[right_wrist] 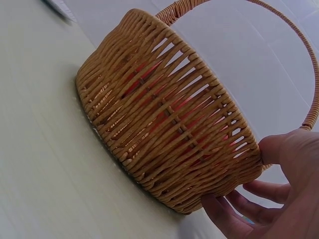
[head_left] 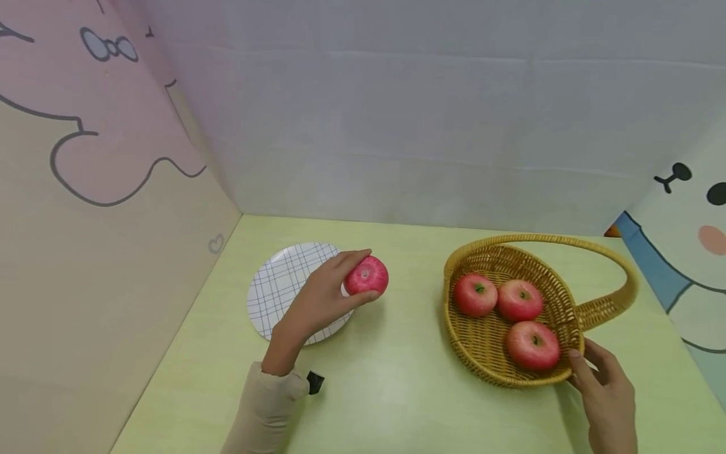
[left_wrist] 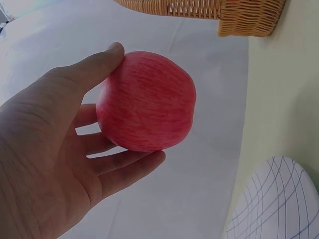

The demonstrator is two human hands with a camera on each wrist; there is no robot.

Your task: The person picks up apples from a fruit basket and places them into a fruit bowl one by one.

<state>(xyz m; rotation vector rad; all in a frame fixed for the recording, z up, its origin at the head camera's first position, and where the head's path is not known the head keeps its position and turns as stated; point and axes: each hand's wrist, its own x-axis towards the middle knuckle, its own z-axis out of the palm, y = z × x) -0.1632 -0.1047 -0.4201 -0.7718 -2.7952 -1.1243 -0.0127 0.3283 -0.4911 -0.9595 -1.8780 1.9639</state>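
Note:
My left hand [head_left: 324, 291] grips a red apple [head_left: 367, 275] between thumb and fingers, held in the air beside the right edge of a round plate [head_left: 278, 284]. In the left wrist view the same apple [left_wrist: 147, 101] shows its streaked side, with the thumb above and fingers beneath. The plate is white with a blue grid. On the right stands a wicker basket [head_left: 479, 353] with a tall handle, holding three red apples [head_left: 475, 294]. My right hand [head_left: 609, 394] pinches the basket's near right rim, thumb on the rim [right_wrist: 256, 149] and fingers against the outer wall.
The pale green tabletop [head_left: 397, 391] meets a grey-white wall [head_left: 397, 139] at the back. Cartoon-printed panels stand at the left [head_left: 113, 271] and right [head_left: 686, 252]. A small black piece [head_left: 314, 382] shows beside my left sleeve. The basket handle [head_left: 612, 302] arches over its right side.

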